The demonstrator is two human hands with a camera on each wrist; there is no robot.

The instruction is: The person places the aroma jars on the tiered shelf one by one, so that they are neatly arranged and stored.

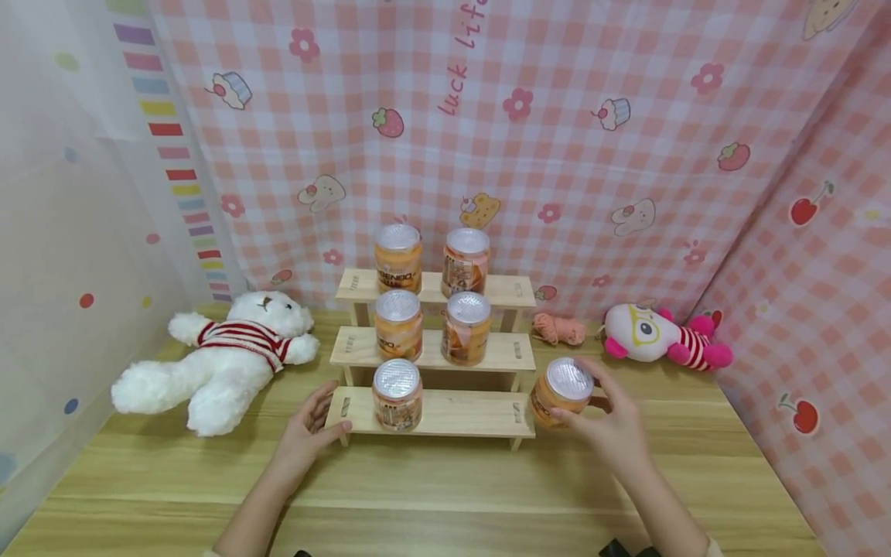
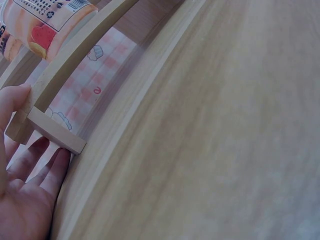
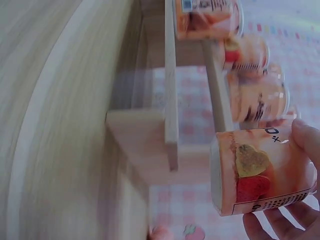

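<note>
My right hand (image 1: pixel 616 425) grips an orange-labelled can (image 1: pixel 559 391) with a silver lid, thumb on one side and fingers on the other. In the right wrist view this can (image 3: pixel 262 172) is raised beside the right end of the bottom shelf, apart from it. My left hand (image 1: pixel 306 433) holds the left end of the three-tier wooden stand (image 1: pixel 459 414). The left wrist view shows the thumb (image 2: pixel 19 95) on the plank and the fingers below, by the stand's leg (image 2: pixel 57 131). A similar can (image 1: pixel 397 402) stands left of centre on the bottom shelf.
Two cans stand on the middle shelf, one (image 1: pixel 466 333) toward the right, and two on the top shelf, one (image 1: pixel 398 263) toward the left. A white teddy bear (image 1: pixel 240 348) lies left of the stand. Pink yarn (image 1: pixel 559 329) and a pink plush toy (image 1: pixel 657 336) lie to the right.
</note>
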